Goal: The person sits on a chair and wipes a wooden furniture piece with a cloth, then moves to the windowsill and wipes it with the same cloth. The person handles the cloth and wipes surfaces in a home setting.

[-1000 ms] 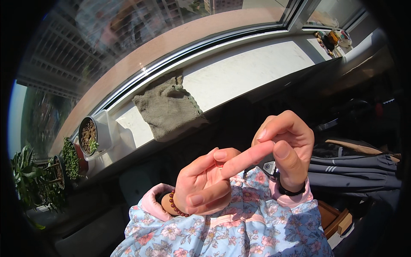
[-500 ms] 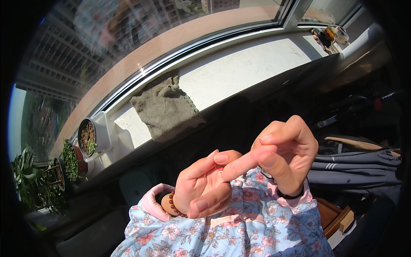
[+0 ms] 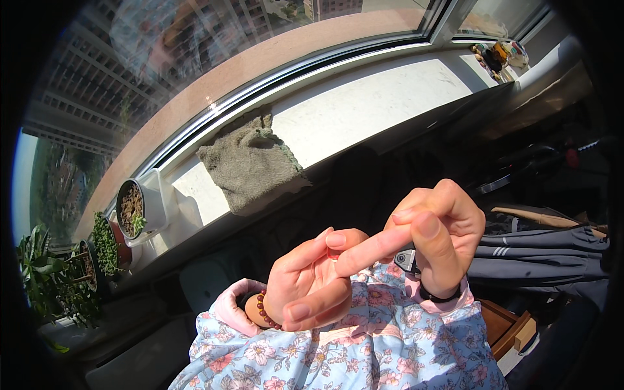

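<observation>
My left hand (image 3: pixel 309 276) is palm up at the front of my body, fingers partly curled and thumb bent in, with one finger stretched out to the right. Its tip meets my right hand (image 3: pixel 448 224), whose bent index finger and raised thumb close around it. From the right palm, below the thumb, juts a small silver and black metal end with a round rivet, apparently a nail clipper (image 3: pixel 405 259); the rest of it is hidden by the hand. A dark red bead bracelet (image 3: pixel 263 310) circles the left wrist, and a black band (image 3: pixel 439 296) the right.
Ahead runs a white windowsill (image 3: pixel 377 104) with a grey-green cloth (image 3: pixel 250 166) draped over its edge. Potted plants (image 3: pixel 133 208) stand on the left. Small items (image 3: pixel 500 60) lie at the far right corner. Dark folded clothing (image 3: pixel 539 260) and a wooden drawer (image 3: pixel 504 328) are at right.
My right thumb has lifted off the left fingertip and shifted up and right. More of the metal end shows below it. The left hand has hardly moved.
</observation>
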`<state>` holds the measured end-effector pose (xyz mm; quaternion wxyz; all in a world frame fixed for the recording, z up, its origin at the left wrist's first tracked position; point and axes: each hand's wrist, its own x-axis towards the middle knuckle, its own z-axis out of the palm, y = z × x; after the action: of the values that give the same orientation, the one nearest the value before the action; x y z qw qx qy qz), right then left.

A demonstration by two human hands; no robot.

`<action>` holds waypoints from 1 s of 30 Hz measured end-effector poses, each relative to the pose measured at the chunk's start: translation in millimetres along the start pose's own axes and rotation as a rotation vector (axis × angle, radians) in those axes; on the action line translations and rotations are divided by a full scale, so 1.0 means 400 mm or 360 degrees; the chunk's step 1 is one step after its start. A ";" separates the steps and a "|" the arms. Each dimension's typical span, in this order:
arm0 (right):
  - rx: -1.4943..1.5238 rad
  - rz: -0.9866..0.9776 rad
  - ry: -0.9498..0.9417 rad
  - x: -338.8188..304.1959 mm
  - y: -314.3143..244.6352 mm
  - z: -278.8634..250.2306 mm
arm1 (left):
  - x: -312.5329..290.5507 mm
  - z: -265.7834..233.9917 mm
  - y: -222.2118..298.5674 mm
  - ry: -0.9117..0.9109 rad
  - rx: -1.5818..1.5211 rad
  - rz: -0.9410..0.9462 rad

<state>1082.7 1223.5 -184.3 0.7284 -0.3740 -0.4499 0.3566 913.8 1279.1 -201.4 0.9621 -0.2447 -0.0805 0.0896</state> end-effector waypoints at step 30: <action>-0.2014 -0.0363 -0.0895 0.142 0.528 0.320 | -0.301 -0.030 0.186 0.0883 0.2644 0.1280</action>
<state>945.6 1399.1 -304.6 0.2595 -0.5701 -0.7789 0.0307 789.5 1312.6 -261.3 0.7104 0.4928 0.3288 0.3799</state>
